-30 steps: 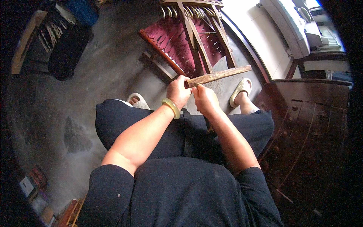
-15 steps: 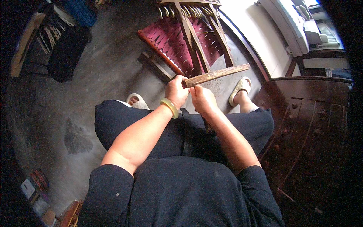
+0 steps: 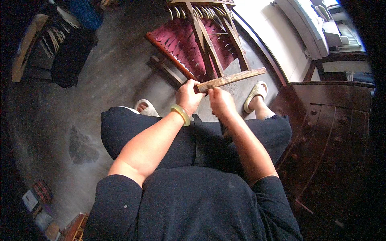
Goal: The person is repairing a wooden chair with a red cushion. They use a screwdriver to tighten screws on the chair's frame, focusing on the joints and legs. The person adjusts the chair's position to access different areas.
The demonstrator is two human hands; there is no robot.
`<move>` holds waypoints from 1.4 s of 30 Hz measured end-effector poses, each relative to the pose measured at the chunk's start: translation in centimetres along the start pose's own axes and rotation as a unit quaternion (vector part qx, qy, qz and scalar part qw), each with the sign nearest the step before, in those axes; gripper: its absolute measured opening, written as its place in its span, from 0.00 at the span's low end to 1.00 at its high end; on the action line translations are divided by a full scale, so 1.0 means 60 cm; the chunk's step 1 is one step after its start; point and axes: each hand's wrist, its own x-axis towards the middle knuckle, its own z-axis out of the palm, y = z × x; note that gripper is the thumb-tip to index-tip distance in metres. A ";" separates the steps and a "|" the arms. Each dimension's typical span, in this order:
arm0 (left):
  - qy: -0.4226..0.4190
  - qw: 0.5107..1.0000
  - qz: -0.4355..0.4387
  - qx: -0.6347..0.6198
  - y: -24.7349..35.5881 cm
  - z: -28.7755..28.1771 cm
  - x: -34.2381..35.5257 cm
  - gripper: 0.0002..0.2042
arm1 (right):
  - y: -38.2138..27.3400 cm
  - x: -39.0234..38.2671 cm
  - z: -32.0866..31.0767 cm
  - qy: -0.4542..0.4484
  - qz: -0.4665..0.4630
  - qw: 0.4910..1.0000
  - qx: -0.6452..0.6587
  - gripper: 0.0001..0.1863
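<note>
My left hand [image 3: 189, 96], with a pale yellow-green bangle [image 3: 181, 113] on its wrist, is closed around the left end of a rough wooden bar [image 3: 231, 79]. The bar joins long slats [image 3: 205, 48] of a wooden frame standing in front of me. My right hand [image 3: 221, 102] is closed just below the bar, close to my left fingers. A dark, narrow thing [image 3: 226, 131] shows beneath the right wrist; its kind is not clear, and what the fingers hold is hidden. Pale curved loops [image 3: 201, 13] line the frame's far crosspiece.
Behind the slats lies a maroon panel with slits [image 3: 177, 42] and a red-brown edge. My feet, in pale slippers [image 3: 256, 95], stand on either side. Dark wooden furniture [image 3: 321, 140] is at the right. A black thing [image 3: 72, 56] lies far left on the grey floor [image 3: 116, 72].
My right hand has moved slightly right, away from my left fingers, along the underside of the bar. The left hand and wooden frame have stayed nearly still.
</note>
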 end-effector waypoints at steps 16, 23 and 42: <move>0.007 1.000 0.002 0.014 0.011 -0.006 0.000 0.15 | 0.011 0.002 -0.004 -0.015 0.000 0.999 0.029 0.17; 0.009 1.000 -0.002 0.028 0.015 -0.007 0.001 0.14 | -0.004 -0.004 -0.013 -0.038 0.036 0.997 0.063 0.17; 0.009 0.999 -0.002 0.033 0.012 -0.004 0.000 0.15 | 0.019 0.003 0.011 0.005 -0.009 0.998 0.054 0.18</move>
